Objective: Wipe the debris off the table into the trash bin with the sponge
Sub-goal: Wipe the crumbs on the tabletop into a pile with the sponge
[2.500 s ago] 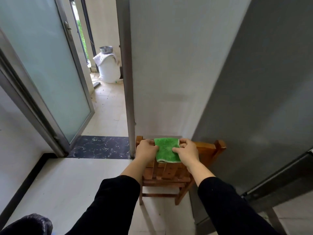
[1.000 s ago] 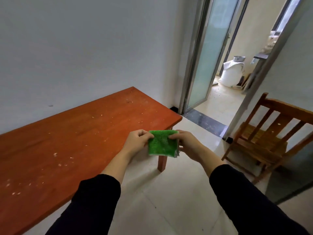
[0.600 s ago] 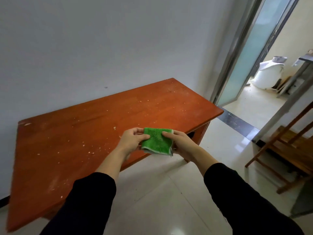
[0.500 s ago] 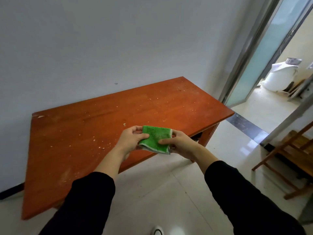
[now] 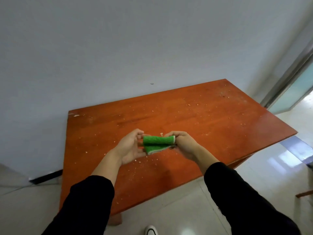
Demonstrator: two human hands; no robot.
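Observation:
A thin green sponge [image 5: 156, 143] with a pale underside is bent double above the reddish wooden table [image 5: 211, 126]. My left hand [image 5: 131, 148] pinches its left end, fingers partly spread. My right hand [image 5: 183, 143] grips its right end. Pale crumbs of debris [image 5: 193, 104] lie scattered over most of the tabletop, with more specks near the front edge. No trash bin is in view.
The table stands against a grey-white wall [image 5: 118, 48]. A glass door frame [image 5: 291, 78] rises at the right, with glossy tiled floor [image 5: 271, 167] below it. A white shoe tip [image 5: 151, 230] shows at the bottom edge.
I turned from the chair and doorway to face the table. The sponge, held flat between both hands before, is now folded in half over the tabletop.

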